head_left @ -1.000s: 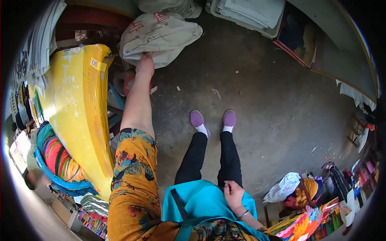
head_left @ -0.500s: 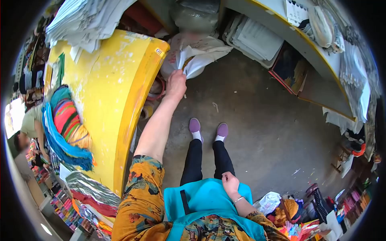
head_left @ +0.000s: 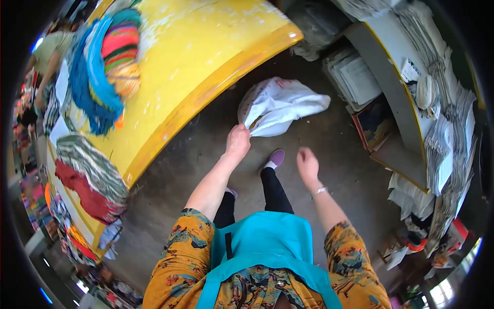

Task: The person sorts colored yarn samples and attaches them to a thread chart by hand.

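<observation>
My left hand (head_left: 238, 141) is closed on the gathered edge of a white woven plastic sack (head_left: 280, 105). The sack is bulky and bears faint red print; it lies on the floor beyond my feet, beside the yellow table. Through a gap near my grip a bit of yellowish-brown content shows. My right hand (head_left: 307, 164), with a bracelet at the wrist, hovers over the floor to the right, apart from the sack. It is slightly blurred and its fingers are mostly hidden, with nothing visible in it.
A yellow table (head_left: 206, 98) stands at the left with bundles of coloured yarn (head_left: 121, 51) on it. Shelves (head_left: 375, 56) stacked with papers (head_left: 355, 77) line the right. A person in a light top (head_left: 54, 49) is at the far left. Grey floor (head_left: 339, 206) surrounds my feet.
The sack has come out from beside the table's corner onto open floor, pulled by my left hand. My right hand has lifted from my apron and reached forward. My view has turned, and my feet have stepped.
</observation>
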{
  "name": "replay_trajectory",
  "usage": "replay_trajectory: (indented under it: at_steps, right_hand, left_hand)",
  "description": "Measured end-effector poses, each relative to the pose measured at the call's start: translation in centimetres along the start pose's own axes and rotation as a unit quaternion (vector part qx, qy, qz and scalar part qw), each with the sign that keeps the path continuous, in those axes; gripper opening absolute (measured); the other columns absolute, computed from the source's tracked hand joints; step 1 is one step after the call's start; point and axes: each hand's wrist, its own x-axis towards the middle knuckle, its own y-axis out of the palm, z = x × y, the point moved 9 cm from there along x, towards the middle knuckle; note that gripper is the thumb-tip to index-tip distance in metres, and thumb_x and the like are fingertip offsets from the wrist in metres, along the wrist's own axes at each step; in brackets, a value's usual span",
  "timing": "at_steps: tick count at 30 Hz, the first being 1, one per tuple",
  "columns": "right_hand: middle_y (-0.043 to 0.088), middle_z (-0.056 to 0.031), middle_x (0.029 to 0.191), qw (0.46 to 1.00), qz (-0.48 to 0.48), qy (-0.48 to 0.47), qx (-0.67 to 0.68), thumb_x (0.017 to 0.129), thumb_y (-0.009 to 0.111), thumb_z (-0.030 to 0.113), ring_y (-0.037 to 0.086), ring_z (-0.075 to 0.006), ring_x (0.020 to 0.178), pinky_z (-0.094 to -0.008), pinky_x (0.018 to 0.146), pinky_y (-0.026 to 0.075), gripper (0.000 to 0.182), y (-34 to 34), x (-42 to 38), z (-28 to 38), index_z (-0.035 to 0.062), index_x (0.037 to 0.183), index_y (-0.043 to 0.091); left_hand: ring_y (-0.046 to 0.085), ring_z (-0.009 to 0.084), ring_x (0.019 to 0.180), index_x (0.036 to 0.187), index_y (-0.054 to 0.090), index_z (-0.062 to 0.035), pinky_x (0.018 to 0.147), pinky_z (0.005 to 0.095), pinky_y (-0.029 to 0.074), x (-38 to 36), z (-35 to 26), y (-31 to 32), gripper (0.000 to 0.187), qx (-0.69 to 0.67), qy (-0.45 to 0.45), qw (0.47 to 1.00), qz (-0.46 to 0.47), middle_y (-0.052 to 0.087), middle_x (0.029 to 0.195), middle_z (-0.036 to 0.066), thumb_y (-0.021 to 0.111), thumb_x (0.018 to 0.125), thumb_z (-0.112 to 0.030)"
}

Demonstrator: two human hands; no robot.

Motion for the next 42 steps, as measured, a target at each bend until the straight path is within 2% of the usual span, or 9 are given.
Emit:
replay_trajectory:
  at_steps: [9, 14, 19, 21, 25, 27, 29, 40, 42]
  right_hand:
    - [0.053, -0.0232, 0.128, 0.917, 0.304, 0.007, -0.257, 0.080, 0.065, 0.024, 0.054, -0.0376, 0.116, -0.0452, 0.093, 0.047, 0.049, 21.5, 0.6, 2.6, 0.0110, 0.127, 0.053]
    - [0.049, -0.0213, 0.132, 0.974, 0.057, -0.094, -0.200, 0.073, 0.075, 0.037, 0.041, -0.0418, 0.127, -0.0465, 0.104, 0.037, 0.073, 28.3, -4.9, 15.0, -0.0077, 0.124, 0.047]
    - [0.021, -0.0024, 0.157, 0.619, 0.370, -0.294, -0.627, 0.075, 0.068, 0.054, 0.005, -0.0360, 0.146, -0.0788, 0.101, 0.013, 0.091, 43.8, -14.5, 18.5, 0.0252, 0.149, 0.024]
    - [0.024, -0.0046, 0.155, 0.801, 0.241, -0.244, -0.491, 0.074, 0.070, 0.052, 0.012, -0.0298, 0.146, -0.0774, 0.102, 0.013, 0.093, 44.1, -13.9, 25.5, 0.0236, 0.149, 0.023]
    - [0.018, -0.0107, 0.157, 0.690, 0.487, -0.447, -0.295, 0.071, 0.075, 0.046, 0.027, -0.0409, 0.139, -0.0727, 0.102, 0.022, 0.104, 58.6, -18.4, 23.2, 0.0221, 0.151, 0.014]
    - [0.024, -0.0149, 0.154, 0.946, 0.319, -0.054, -0.011, 0.070, 0.078, 0.042, 0.033, -0.0408, 0.135, -0.0698, 0.098, 0.032, 0.108, 59.5, -16.6, 24.9, 0.0190, 0.151, 0.011]
    - [0.035, -0.0194, 0.142, 0.909, 0.355, -0.111, -0.186, 0.070, 0.078, 0.042, 0.041, -0.0367, 0.128, -0.0516, 0.097, 0.040, 0.107, 61.9, -19.9, 23.9, 0.0080, 0.148, 0.013]
    - [0.068, -0.0168, 0.090, 0.745, 0.459, -0.343, -0.342, 0.083, 0.060, 0.031, 0.066, -0.0301, 0.082, -0.0395, 0.072, 0.053, 0.038, 67.2, -28.3, 20.8, -0.0043, 0.097, 0.065]
    - [0.067, -0.0127, 0.084, 0.800, 0.553, -0.102, -0.211, 0.086, 0.062, 0.029, 0.063, -0.0227, 0.074, -0.0351, 0.066, 0.050, 0.037, 62.9, -41.9, 33.4, -0.0080, 0.089, 0.064]
  left_hand:
    - [0.059, 0.0318, 0.081, 0.073, 0.063, -0.0002, 0.072, 0.0410, 0.050, -19.1, 10.6, -10.0, 0.004, -0.128, -0.050, 0.982, -0.127, 0.057, 0.079, 0.014, 0.061, 0.076, -0.003]
    - [0.058, 0.0303, 0.081, 0.076, 0.064, -0.0004, 0.071, 0.0396, 0.050, -32.1, 20.9, -16.5, 0.003, -0.119, -0.078, 0.975, -0.168, 0.055, 0.078, 0.012, 0.061, 0.076, -0.002]
    - [0.059, 0.0337, 0.077, 0.069, 0.060, -0.0023, 0.064, 0.0438, 0.049, -48.5, 38.3, -20.2, 0.009, -0.059, -0.347, 0.896, -0.272, 0.058, 0.081, 0.015, 0.056, 0.075, -0.007]
    - [0.060, 0.0343, 0.080, 0.077, 0.063, -0.0019, 0.068, 0.0436, 0.050, -55.5, 44.9, -18.4, 0.009, -0.088, -0.433, 0.849, -0.291, 0.061, 0.083, 0.017, 0.056, 0.078, -0.009]
    - [0.062, 0.0371, 0.084, 0.084, 0.065, -0.0053, 0.073, 0.0426, 0.052, -54.3, 44.7, -12.2, 0.011, -0.103, -0.244, 0.963, -0.039, 0.063, 0.089, 0.019, 0.058, 0.077, -0.011]
    - [0.064, 0.0358, 0.085, 0.086, 0.065, -0.0029, 0.072, 0.0439, 0.051, -62.1, 54.2, -14.6, 0.012, -0.030, -0.520, 0.839, -0.158, 0.065, 0.089, 0.018, 0.056, 0.080, -0.009]
    - [0.064, 0.0351, 0.083, 0.083, 0.066, -0.0032, 0.072, 0.0446, 0.051, -69.2, 57.3, -16.1, 0.011, -0.178, -0.595, 0.697, -0.359, 0.065, 0.088, 0.018, 0.057, 0.079, -0.007]
    - [0.058, 0.0382, 0.091, 0.081, 0.060, -0.0019, 0.077, 0.0463, 0.048, -73.5, 51.6, -13.1, 0.010, -0.099, -0.548, 0.797, -0.233, 0.057, 0.096, 0.019, 0.053, 0.081, -0.009]
    - [0.058, 0.0395, 0.092, 0.082, 0.059, 0.0009, 0.078, 0.0464, 0.048, -77.1, 54.2, -12.8, 0.010, -0.139, -0.629, 0.696, -0.317, 0.058, 0.095, 0.021, 0.052, 0.080, -0.007]
